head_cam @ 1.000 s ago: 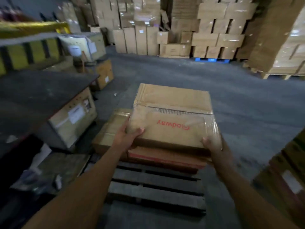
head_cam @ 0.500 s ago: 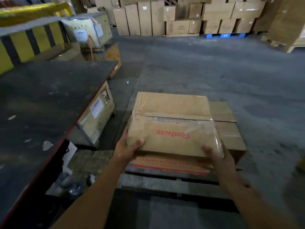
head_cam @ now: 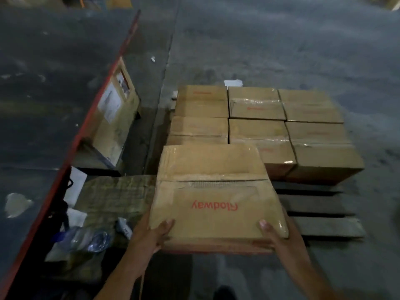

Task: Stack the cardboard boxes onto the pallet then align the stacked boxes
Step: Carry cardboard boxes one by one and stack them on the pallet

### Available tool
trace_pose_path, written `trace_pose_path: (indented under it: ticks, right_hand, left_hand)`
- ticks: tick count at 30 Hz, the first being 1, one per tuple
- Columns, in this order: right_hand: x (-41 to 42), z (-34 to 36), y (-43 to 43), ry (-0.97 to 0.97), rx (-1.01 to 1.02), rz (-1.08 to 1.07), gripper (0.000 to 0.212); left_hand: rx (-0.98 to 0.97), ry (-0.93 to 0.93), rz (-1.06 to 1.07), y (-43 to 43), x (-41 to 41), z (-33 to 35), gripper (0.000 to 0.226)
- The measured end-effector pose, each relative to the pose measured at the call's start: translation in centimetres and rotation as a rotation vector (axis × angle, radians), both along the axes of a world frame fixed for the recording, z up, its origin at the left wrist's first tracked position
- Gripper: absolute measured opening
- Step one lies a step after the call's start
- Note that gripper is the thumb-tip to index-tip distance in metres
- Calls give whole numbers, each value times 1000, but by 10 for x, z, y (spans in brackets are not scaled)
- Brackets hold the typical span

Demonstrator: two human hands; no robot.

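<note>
Six boxes (head_cam: 257, 107) on one pallet (head_cam: 324, 226), one held box (head_cam: 214, 191)

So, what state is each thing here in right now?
Carried box, closed, held by both hands.
Left hand, gripping the box's near left corner.
Right hand, gripping its near right corner.
Six placed boxes, closed, in two rows of three.
Pallet, near right slats uncovered.

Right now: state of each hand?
Left hand: holding the cardboard box, near-left corner.
Right hand: holding the same box, near-right corner.
</note>
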State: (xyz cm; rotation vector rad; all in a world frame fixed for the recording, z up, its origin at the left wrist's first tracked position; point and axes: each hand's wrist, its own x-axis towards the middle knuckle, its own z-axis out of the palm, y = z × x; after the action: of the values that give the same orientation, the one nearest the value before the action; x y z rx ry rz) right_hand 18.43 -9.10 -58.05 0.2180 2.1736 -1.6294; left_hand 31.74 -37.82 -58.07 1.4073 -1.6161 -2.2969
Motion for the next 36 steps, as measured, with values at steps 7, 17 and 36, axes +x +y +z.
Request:
trace_pose_path:
  ticks: [7,17,36]
  right_hand:
    - [-6,-107,-43,-83,22,-59,40]
    - [-1,-250,-77,-60,57,-35,47]
    - [-20,-321,-101,-18,144,-10,60]
  left_hand:
    - [-20,-14,26,-39,-14,-107,42]
    - [-85,3,-43,-80,-15,-255,64]
    - [-147,99,-18,-96,-33,-320,46]
